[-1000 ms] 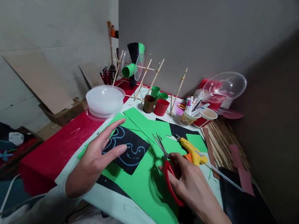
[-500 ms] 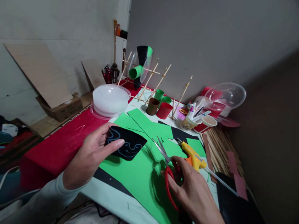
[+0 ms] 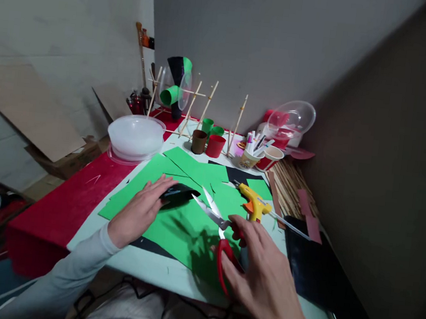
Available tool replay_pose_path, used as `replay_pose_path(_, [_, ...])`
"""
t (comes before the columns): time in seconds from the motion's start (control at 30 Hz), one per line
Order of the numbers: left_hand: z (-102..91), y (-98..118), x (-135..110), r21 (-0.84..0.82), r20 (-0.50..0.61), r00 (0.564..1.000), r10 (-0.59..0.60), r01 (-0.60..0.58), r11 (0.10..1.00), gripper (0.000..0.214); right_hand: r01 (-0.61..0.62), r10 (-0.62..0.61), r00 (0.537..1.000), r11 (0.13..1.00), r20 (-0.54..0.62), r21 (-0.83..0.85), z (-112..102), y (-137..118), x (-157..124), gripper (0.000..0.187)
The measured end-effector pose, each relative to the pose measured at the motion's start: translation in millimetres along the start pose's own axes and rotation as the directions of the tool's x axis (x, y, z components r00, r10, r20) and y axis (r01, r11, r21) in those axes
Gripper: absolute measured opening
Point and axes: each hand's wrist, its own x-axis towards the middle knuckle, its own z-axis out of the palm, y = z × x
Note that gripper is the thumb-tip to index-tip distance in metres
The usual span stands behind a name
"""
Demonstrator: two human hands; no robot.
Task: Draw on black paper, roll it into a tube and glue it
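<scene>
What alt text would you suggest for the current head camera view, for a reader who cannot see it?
The right hand grips open red-handled scissors pointed toward a curved piece of black paper held in the left hand above green sheets on a table. A yellow glue gun lies to the right, with small coloured tubes and thin sticks behind.

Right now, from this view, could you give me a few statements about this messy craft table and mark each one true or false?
1. The right hand has red-handled scissors in its grip. True.
2. The scissors are closed. False: their blades stand open.
3. The left hand holds a paintbrush. False: it holds curved black paper.
4. The yellow glue gun is in neither hand. True.
5. In the picture, the red cup stands left of the brown cup. False: it stands to its right.
</scene>
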Motion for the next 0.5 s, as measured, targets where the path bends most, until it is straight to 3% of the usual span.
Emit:
replay_pose_path(0.17, [-14.2, -4.8, -13.7, 0.098, -0.030, 0.999, 0.014, -0.011, 0.995, 0.056, 0.029, -0.031, 0.996, 0.999, -0.080, -0.032, 0.4, -13.7, -13.1, 0.036])
replay_pose_path(0.27, [-19.5, 8.3, -32.3, 0.118, -0.139, 0.989, 0.040, -0.024, 0.993, 0.055, 0.045, -0.052, 0.988, 0.998, -0.145, -0.053, 4.3, -23.5, -20.4, 0.039])
replay_pose_path(0.33, [-15.1, 24.2, -49.5, 0.035, -0.270, 0.962, 0.031, -0.022, 0.999, 0.045, 0.061, -0.073, 0.980, 0.996, -0.184, -0.070, 6.8, -33.4, -23.9, 0.041])
replay_pose_path(0.37, [-10.3, 32.8, -58.2, -0.104, -0.324, 0.946, -0.004, -0.031, 0.994, 0.040, 0.070, -0.085, 0.976, 0.994, -0.201, -0.078, 8.1, -39.3, -25.0, 0.041])
replay_pose_path(0.4, [-4.1, 41.0, -66.2, -0.276, -0.272, 0.960, -0.059, -0.019, 0.961, 0.045, 0.082, -0.099, 0.971, 0.993, -0.219, -0.087, 9.5, -45.6, -25.8, 0.042])
replay_pose_path(0.43, [2.7, 48.3, -72.7, -0.453, -0.148, 0.983, -0.105, 0.027, 0.891, 0.056, 0.092, -0.113, 0.965, 0.991, -0.236, -0.098, 10.9, -52.0, -26.1, 0.041])
replay_pose_path(0.5, [16.2, 58.4, -80.5, -0.697, 0.053, 0.985, -0.163, 0.153, 0.701, 0.069, 0.103, -0.132, 0.955, 0.987, -0.265, -0.120, 14.4, -63.8, -26.2, 0.040])
